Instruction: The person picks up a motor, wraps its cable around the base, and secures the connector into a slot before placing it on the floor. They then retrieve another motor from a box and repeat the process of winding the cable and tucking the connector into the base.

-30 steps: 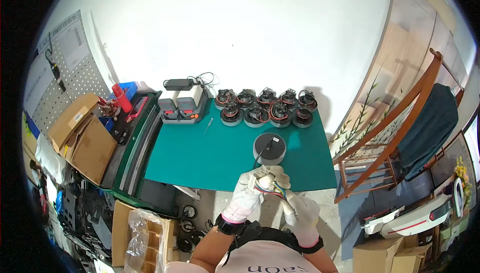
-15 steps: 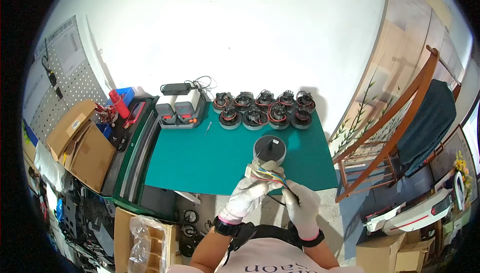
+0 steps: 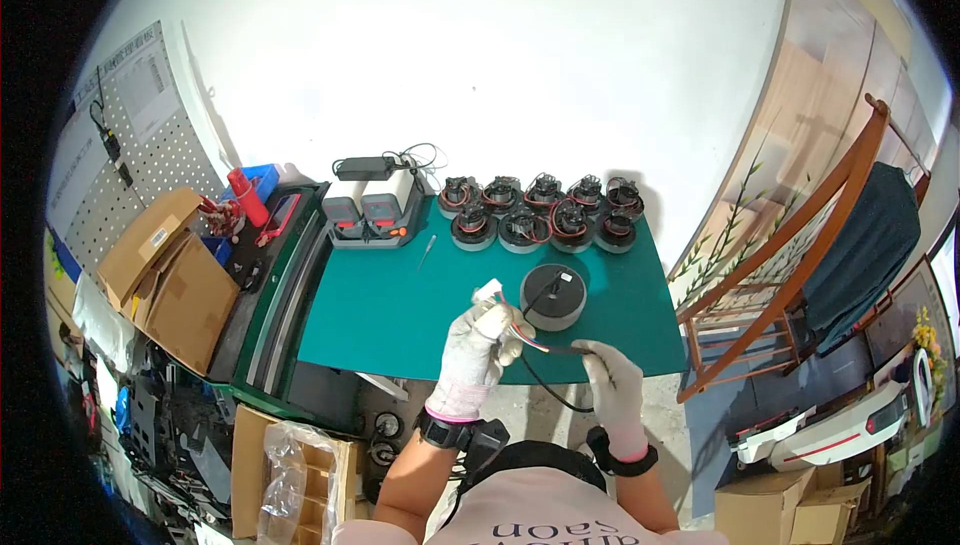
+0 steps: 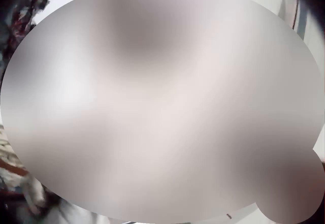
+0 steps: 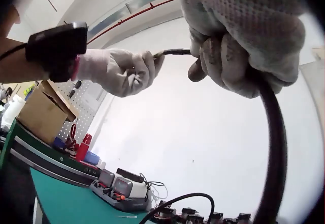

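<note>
In the head view the gloved left hand (image 3: 472, 353) pinches coloured wires (image 3: 521, 329) just below a white connector (image 3: 487, 291). The gloved right hand (image 3: 614, 391) grips the black cable, which loops (image 3: 548, 385) below the hands. A round grey and black wheel-like part (image 3: 553, 298) lies on the green mat near both hands, with the cable rising from its top. In the right wrist view the right hand (image 5: 244, 36) has its fingers curled round the thick black cable (image 5: 274, 147), and the left hand (image 5: 122, 72) holds the other end. The left wrist view is blurred out.
Several round parts with red and black wires (image 3: 522, 229) stand in two rows at the back of the green mat (image 3: 400, 305). Left of them are a charger-like unit (image 3: 372, 207) and a thin screwdriver (image 3: 427, 250). A dark cabinet top holds cardboard boxes (image 3: 185, 295).
The hands have moved apart; the left hand has risen to the left with the connector, and the right hand has slid along the cable. The wires between them are drawn out straighter.
</note>
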A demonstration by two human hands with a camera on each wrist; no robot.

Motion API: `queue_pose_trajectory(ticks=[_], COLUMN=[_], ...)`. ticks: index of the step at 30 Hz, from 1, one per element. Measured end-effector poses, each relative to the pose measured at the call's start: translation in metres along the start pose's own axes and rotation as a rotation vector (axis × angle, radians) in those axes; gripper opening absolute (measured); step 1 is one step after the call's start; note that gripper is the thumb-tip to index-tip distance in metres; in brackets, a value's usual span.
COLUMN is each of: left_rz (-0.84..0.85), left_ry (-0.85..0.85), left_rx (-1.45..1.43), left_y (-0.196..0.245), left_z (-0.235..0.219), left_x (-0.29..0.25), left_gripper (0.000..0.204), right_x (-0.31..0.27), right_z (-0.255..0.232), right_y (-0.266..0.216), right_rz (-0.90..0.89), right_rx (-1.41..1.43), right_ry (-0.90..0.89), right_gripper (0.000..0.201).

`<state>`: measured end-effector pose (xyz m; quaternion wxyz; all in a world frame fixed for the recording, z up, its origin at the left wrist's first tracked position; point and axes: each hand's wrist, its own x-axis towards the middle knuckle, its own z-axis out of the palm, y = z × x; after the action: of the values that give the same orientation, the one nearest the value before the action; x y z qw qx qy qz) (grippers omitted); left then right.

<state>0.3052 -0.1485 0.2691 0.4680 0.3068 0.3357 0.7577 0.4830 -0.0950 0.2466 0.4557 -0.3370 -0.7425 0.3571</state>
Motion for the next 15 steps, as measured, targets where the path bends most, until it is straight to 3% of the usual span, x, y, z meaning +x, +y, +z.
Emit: queue_pose_trajectory(ticks=[2,5,7,11,12,13,15], left_rz=[-0.084,-0.008,0.044,0.111,0.12,0.05,0.021], left_ry=[-0.052,0.034,0.09,0.029,-0.008,0.012,-0.024], left_rx=[-0.071,-0.092,-0.095,0.221,0.382,0.323,0.39], left_y=[-0.005,-0.007,-0.008,-0.007,-0.007,0.004,0.015], left_z=[-0.002,0.002,0.005,0.0,-0.003,0.007,0.014], left_x=[0.002,0.004,0.004,-0.001,-0.001,-0.003,-0.001], left_gripper=[0.023,0.022,0.022,0.022,0.023,0.021,0.022], right_x=[0.005,0.009,0.009,0.004,0.002,0.0,-0.007], right_z=[0.003,0.006,0.006,0.006,0.008,0.01,0.013], right_y=[0.006,0.014,0.016,0.012,0.015,0.017,0.009], right_rz=[0.088,0.084,0.221,0.29,0.009,-0.272,-0.222], right_rx=[0.053,0.086,0.219,0.177,-0.118,-0.413,-0.308], right_ry=[0.001,0.002,-0.028,-0.087,-0.206,-0.319,-0.328], right_gripper=[0.019,0.016,0.016,0.016,0.015,0.015,0.016])
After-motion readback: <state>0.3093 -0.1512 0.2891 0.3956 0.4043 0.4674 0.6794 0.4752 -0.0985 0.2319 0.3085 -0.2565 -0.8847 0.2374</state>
